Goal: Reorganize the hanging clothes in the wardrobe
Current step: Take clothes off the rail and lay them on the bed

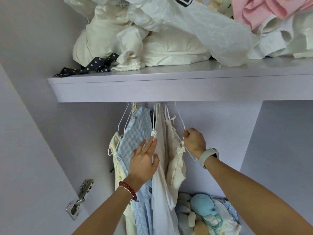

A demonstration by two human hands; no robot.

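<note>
The hanging clothes sit bunched under the shelf [169, 89], their hooks going up behind its front edge, so the rail itself is hidden. From the left: a cream top [116, 160], a blue check shirt [137, 133], a white dress [160, 184], and a cream camisole [176, 165] on a white wire hanger [180, 122].

The right hand [194, 141] is clenched around the lower arm of that hanger, holding the camisole just apart from the rest. The left hand [144, 161] lies flat with straight fingers against the check shirt and the white dress, pressing them leftward and gripping nothing.

As a judgement, the job looks only begun or midway: the garments are still crowded in one cluster, and the wardrobe's right side shows bare back wall, so spacing or re-ordering remains (which order is wanted cannot be told). The camisole seems the piece now being sorted; the other three appear still to be dealt with.

Further out, loose clothes [169, 48] with a dotted ribbon [91, 67] crowd the shelf top, and a heap of soft things [206, 211] lies below on the right. A door hinge [81, 197] shows at lower left.
</note>
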